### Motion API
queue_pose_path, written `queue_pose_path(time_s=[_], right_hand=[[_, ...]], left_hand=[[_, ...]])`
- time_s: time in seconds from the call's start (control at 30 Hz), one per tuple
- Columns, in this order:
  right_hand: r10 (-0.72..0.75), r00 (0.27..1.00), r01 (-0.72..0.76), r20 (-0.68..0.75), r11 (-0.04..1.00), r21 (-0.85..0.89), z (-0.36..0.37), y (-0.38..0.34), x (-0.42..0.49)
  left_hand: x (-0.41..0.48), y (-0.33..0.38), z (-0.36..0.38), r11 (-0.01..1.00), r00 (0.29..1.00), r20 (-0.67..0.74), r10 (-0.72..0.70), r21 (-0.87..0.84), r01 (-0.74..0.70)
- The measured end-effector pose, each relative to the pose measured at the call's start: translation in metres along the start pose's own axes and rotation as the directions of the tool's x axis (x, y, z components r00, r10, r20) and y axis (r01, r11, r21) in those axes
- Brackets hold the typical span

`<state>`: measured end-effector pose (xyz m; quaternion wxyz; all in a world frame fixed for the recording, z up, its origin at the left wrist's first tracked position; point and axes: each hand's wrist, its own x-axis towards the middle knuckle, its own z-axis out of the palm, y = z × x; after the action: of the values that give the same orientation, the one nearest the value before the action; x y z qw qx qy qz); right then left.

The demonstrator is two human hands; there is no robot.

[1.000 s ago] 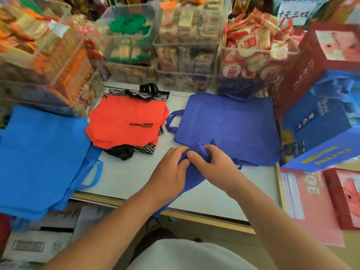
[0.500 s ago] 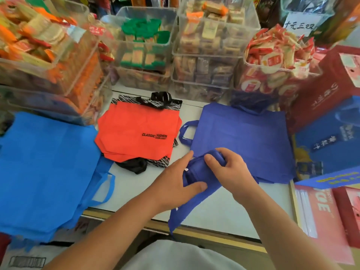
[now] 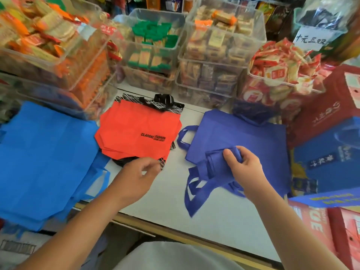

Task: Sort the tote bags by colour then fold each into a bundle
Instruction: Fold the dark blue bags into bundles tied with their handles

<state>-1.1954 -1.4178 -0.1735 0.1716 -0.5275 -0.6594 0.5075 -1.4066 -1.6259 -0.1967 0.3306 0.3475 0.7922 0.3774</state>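
My right hand (image 3: 243, 168) grips a folded dark blue tote bundle (image 3: 216, 162), its loose handle straps trailing down over the white table (image 3: 169, 197). The bundle sits at the front edge of a flat dark blue tote (image 3: 243, 133). My left hand (image 3: 136, 176) hovers with loosely curled fingers, holding nothing, just below the near corner of the red tote stack (image 3: 136, 133) printed "CLASSIC FASHION". A black patterned tote (image 3: 155, 103) lies under the red ones. A pile of light blue totes (image 3: 44, 156) covers the table's left end and hangs over its edge.
Clear plastic bins of wrapped snacks (image 3: 210, 61) line the back of the table. Red and blue cartons (image 3: 329, 158) crowd the right side. The table's wooden front edge (image 3: 175, 232) runs just before my body.
My left hand has let go of the dark blue bundle and moved left toward the red totes. My right hand now holds the bundle alone, and the straps have dropped onto the table.
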Motion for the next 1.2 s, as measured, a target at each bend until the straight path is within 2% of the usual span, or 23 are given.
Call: queue_pose_path(time_s=[0.03, 0.07, 0.17, 0.23, 0.3, 0.4, 0.5, 0.57, 0.63, 0.7, 0.8, 0.83, 0.87, 0.9, 0.93, 1.0, 1.07, 1.13, 1.2], right_hand=[[-0.037, 0.999, 0.037, 0.002, 0.999, -0.010, -0.002, -0.003, -0.001], [-0.072, 0.997, 0.072, 0.013, 0.997, -0.014, -0.002, -0.007, -0.002], [-0.145, 0.987, 0.146, 0.069, 0.989, -0.003, 0.004, -0.017, -0.007], [-0.165, 0.982, 0.164, 0.096, 0.986, 0.020, 0.002, -0.020, -0.009], [-0.179, 0.979, 0.178, 0.093, 0.984, 0.024, -0.006, -0.019, -0.010], [-0.172, 0.984, 0.171, 0.044, 0.985, 0.028, -0.023, -0.015, -0.006], [-0.125, 0.992, 0.125, 0.002, 0.992, 0.017, -0.032, -0.007, 0.000], [-0.090, 0.996, 0.091, -0.015, 0.995, 0.049, -0.034, -0.002, 0.004], [-0.082, 0.996, 0.083, -0.014, 0.995, 0.056, -0.030, 0.001, 0.004], [-0.073, 0.997, 0.074, -0.032, 0.996, 0.042, -0.025, 0.001, 0.004], [-0.076, 0.997, 0.076, -0.032, 0.997, 0.014, -0.017, -0.004, 0.003], [-0.088, 0.996, 0.088, -0.023, 0.996, -0.018, -0.016, -0.006, 0.003], [-0.099, 0.995, 0.098, -0.017, 0.994, -0.045, -0.014, -0.011, 0.002], [-0.108, 0.994, 0.107, -0.012, 0.992, -0.060, -0.012, -0.014, 0.002], [-0.116, 0.993, 0.115, -0.004, 0.991, -0.066, -0.009, -0.018, 0.002], [-0.132, 0.991, 0.134, 0.028, 0.988, -0.079, 0.000, -0.028, 0.001], [-0.138, 0.988, 0.143, 0.062, 0.986, -0.086, 0.008, -0.035, 0.001], [-0.111, 0.990, 0.118, 0.089, 0.990, -0.077, 0.011, -0.039, 0.003], [-0.061, 0.990, 0.068, 0.126, 0.996, -0.054, 0.010, -0.039, 0.007]], left_hand=[[-0.004, 0.010, 0.005, 1.000, 0.992, -0.123, 0.014, -0.004, -0.015], [-0.009, 0.025, 0.013, 0.999, 0.982, -0.185, 0.042, -0.009, -0.045], [-0.017, 0.077, 0.048, 0.987, 0.990, -0.057, 0.131, 0.104, -0.124], [-0.010, 0.086, 0.069, 0.988, 0.996, -0.022, 0.084, 0.134, -0.081], [-0.003, 0.080, 0.073, 1.000, 1.000, -0.015, -0.006, 0.003, 0.006], [-0.007, 0.062, 0.063, 0.982, 1.000, 0.018, 0.021, -0.191, -0.017], [-0.018, 0.042, 0.048, 0.972, 0.999, -0.030, 0.014, -0.233, -0.020], [-0.024, 0.029, 0.039, 0.959, 0.998, -0.052, -0.040, -0.282, 0.024], [-0.032, 0.022, 0.031, 0.934, 0.996, -0.003, -0.092, -0.347, 0.085], [-0.040, 0.018, 0.026, 0.933, 0.991, 0.084, -0.106, -0.337, 0.129], [-0.039, 0.000, 0.017, 0.974, 0.994, 0.079, -0.076, -0.210, 0.091], [-0.037, -0.001, 0.016, 0.993, 1.000, 0.006, -0.029, -0.114, 0.030], [-0.037, 0.002, 0.016, 0.997, 0.988, -0.127, 0.083, 0.013, -0.082], [-0.038, 0.012, 0.016, 0.961, 0.937, -0.236, 0.257, 0.163, -0.223], [-0.040, 0.025, 0.018, 0.889, 0.866, -0.252, 0.433, 0.279, -0.363], [-0.042, 0.050, 0.029, 0.741, 0.780, -0.071, 0.622, 0.374, -0.557], [-0.034, 0.051, 0.044, 0.620, 0.764, 0.121, 0.634, 0.511, -0.595], [-0.021, 0.039, 0.050, 0.544, 0.788, 0.164, 0.593, 0.640, -0.543], [-0.013, 0.031, 0.046, 0.536, 0.783, 0.175, 0.597, 0.638, -0.552]])
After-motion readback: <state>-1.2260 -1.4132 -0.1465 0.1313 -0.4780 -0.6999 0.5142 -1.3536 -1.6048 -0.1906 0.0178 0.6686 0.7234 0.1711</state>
